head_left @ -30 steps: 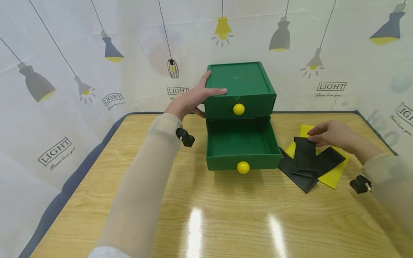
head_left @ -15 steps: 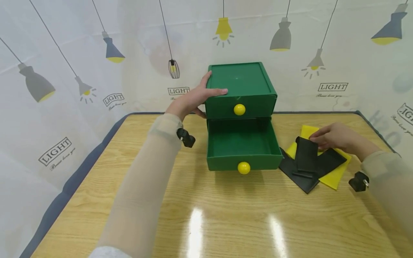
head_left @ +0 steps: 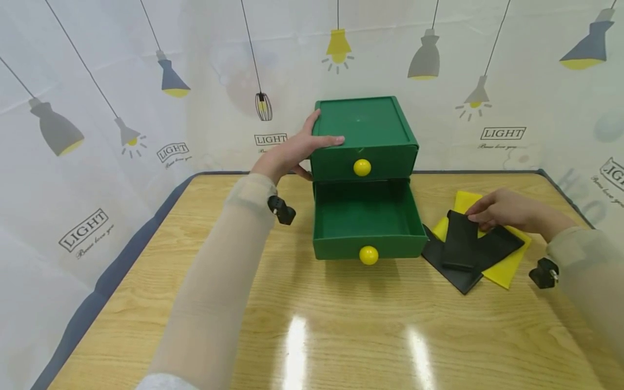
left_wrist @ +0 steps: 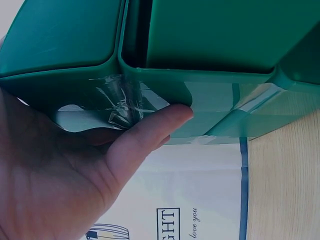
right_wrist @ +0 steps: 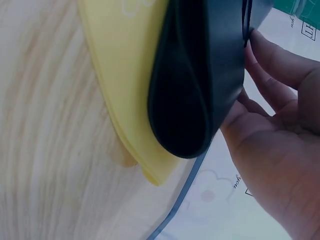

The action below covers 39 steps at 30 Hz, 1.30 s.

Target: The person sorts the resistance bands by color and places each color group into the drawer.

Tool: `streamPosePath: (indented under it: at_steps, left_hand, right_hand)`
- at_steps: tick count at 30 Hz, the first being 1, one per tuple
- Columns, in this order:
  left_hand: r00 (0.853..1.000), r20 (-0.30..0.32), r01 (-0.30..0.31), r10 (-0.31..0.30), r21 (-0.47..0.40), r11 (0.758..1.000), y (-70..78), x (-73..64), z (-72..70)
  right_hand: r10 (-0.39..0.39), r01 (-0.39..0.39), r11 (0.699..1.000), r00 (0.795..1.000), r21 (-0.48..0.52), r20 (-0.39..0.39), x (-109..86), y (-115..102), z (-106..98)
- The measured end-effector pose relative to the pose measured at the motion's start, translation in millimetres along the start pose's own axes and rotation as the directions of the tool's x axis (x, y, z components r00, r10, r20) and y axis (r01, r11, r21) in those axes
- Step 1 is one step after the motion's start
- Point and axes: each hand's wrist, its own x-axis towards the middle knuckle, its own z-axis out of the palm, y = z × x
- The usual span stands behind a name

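Note:
In the head view a green two-drawer cabinet (head_left: 363, 122) stands at the back of the table. Its lower drawer (head_left: 365, 214) is pulled out and holds nothing. My left hand (head_left: 297, 149) rests on the cabinet's upper left corner, fingers extended over the top and side; the left wrist view shows a finger (left_wrist: 155, 130) along the taped side wall. To the right, my right hand (head_left: 507, 211) pinches the upper end of a folded black resistance band (head_left: 460, 238). That band, its looped end facing the right wrist view, lies over other black bands (head_left: 499, 246) and yellow bands (head_left: 502, 271).
Yellow round knobs (head_left: 369, 255) stick out from the drawer fronts. The wood table (head_left: 351, 325) extends in front of the cabinet. A wall cloth (head_left: 209, 108) printed with lamps hangs right behind the table's back edge.
The pinched black band has shifted slightly, its lower end moving down over the band edge beneath it. My right hand has moved only a little; the left hand stays on the cabinet.

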Motion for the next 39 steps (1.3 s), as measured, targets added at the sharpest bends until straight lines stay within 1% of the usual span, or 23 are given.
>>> streamPosePath:
  at_steps: [7, 15, 20, 23, 27, 30, 33, 39]
  left_hand:
    - [1.000, -0.001, -0.006, 0.006, -0.008, 1.000, 0.4, -0.6, 1.4]
    - [1.000, 0.001, -0.006, 0.006, -0.015, 1.000, 1.4, 0.0, 2.8]
    - [1.000, 0.004, -0.009, 0.009, -0.021, 1.000, 1.8, 1.0, 3.4]
    - [1.000, 0.004, -0.009, 0.010, -0.019, 1.000, 2.1, 1.0, 3.5]
    - [1.000, 0.001, -0.011, 0.011, -0.015, 1.000, 2.5, 0.0, 2.5]
    - [1.000, -0.001, -0.010, 0.010, -0.013, 1.000, 2.3, -0.6, 1.4]
    - [1.000, 0.000, -0.008, 0.008, -0.014, 1.000, 1.4, -0.7, 0.7]
    - [1.000, -0.001, -0.009, 0.009, -0.012, 1.000, 0.1, -0.5, 0.6]
  right_hand:
    - [-0.021, 0.021, 1.000, 1.000, -0.003, 0.003, -1.3, -1, -2]
    - [-0.027, 0.028, 0.999, 0.999, -0.025, 0.017, -2.6, 0, -3]
    - [-0.044, 0.043, 0.995, 0.999, -0.086, -0.010, -11.3, -8, -10]
    - [-0.036, 0.034, 0.993, 0.999, -0.113, -0.023, -19.3, -20, -16]
    - [-0.060, 0.051, 0.987, 0.997, -0.155, -0.051, -34.1, -44, -25]
    - [-0.089, 0.069, 0.975, 0.992, -0.209, -0.086, -45.3, -65, -31]
    - [-0.098, 0.065, 0.966, 0.987, -0.249, -0.125, -54.7, -85, -35]
    - [-0.115, 0.050, 0.955, 0.971, -0.292, -0.208, -73.0, -120, -43]
